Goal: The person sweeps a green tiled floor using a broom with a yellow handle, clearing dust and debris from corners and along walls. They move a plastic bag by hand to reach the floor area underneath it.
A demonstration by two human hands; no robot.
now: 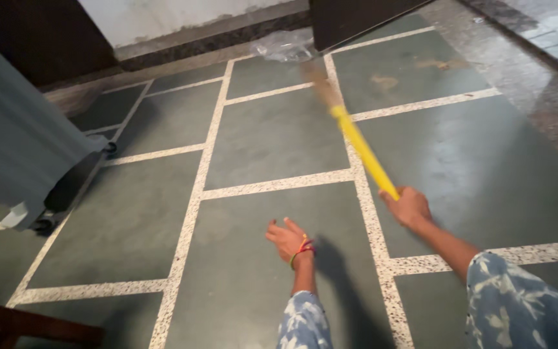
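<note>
**Two hands, one broom, one plastic bag on a tiled floor**

The right hand (409, 207) was closed around the lower end of a single yellow broom handle (363, 154), which slanted up and away from it toward the far wall. The broom's brown bristle end (318, 81) was blurred, and lay just beside one crumpled clear plastic bag (285, 45) at the foot of the wall. The left hand (287, 239) held nothing; its fingers were spread loosely, palm down, hovering above the floor, with one band of red and yellow threads (303, 249) at the wrist. Both forearms came out of blue-and-white patterned sleeves (518, 304).

The floor (272, 136) was grey-green slabs parted by pale speckled strips. To the left stood one grey cabinet (14, 129) on dark castor wheels, of which three could be counted. A dark wooden edge (27, 326) crossed the near left corner.
</note>
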